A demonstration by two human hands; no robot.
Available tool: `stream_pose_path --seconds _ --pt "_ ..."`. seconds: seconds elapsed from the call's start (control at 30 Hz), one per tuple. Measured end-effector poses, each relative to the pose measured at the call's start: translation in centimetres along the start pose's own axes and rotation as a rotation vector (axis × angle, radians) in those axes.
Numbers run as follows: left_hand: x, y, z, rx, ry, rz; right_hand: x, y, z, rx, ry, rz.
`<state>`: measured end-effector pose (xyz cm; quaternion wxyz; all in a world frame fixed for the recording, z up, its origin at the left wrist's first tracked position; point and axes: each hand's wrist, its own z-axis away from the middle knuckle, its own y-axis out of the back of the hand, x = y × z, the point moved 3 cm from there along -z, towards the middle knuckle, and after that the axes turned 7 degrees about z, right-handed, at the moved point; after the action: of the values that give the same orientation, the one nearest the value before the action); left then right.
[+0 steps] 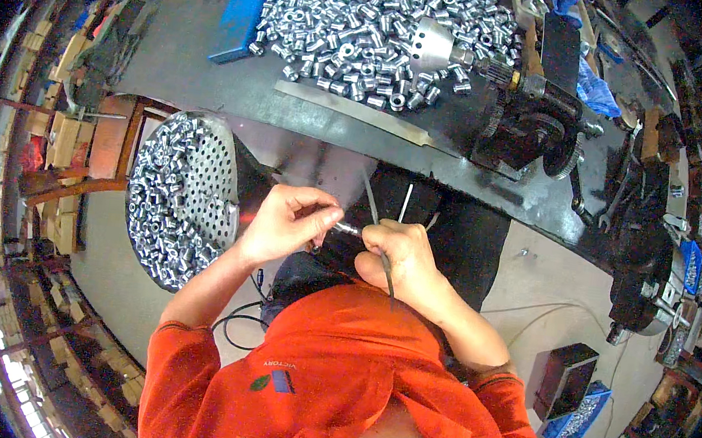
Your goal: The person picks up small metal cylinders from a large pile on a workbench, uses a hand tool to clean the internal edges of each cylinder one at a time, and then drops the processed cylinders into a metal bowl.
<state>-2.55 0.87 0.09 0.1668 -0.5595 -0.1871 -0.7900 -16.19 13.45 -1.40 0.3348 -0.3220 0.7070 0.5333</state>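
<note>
My left hand (287,223) is pinched, thumb against forefinger, with a small silver cylindrical metal part (347,229) at its fingertips. The part bridges the gap to my right hand (402,253), whose fingers are curled tight. Through that right fist runs a slender grey strip or tube (388,275), showing above and below the hand; its kind is unclear. Just above the right fist a thin white stick (407,201) stands out, and I cannot tell whether it is held. Left of my left hand, a round perforated metal basket (219,168) holds many small silver metal sleeves (158,200).
Beyond my hands is a dark workbench (187,77) bearing a heap of silver sleeves (369,26), a blue tray (242,18), a flat metal bar (353,111) and a chucked machine (530,118). Bins (576,414) stand on the floor at right; a black cable (231,326) lies at left.
</note>
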Motion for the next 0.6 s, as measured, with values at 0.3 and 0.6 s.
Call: stream_pose_path --seconds 0.3,0.6 --pt "1.0 -1.5 -0.4 -0.008 -0.199 -0.078 0.9 0.0 0.3 0.030 -0.026 -0.116" --pt "0.9 2.1 -1.2 0.292 -0.374 -0.592 -0.4 2.5 2.2 0.120 0.114 -0.272"
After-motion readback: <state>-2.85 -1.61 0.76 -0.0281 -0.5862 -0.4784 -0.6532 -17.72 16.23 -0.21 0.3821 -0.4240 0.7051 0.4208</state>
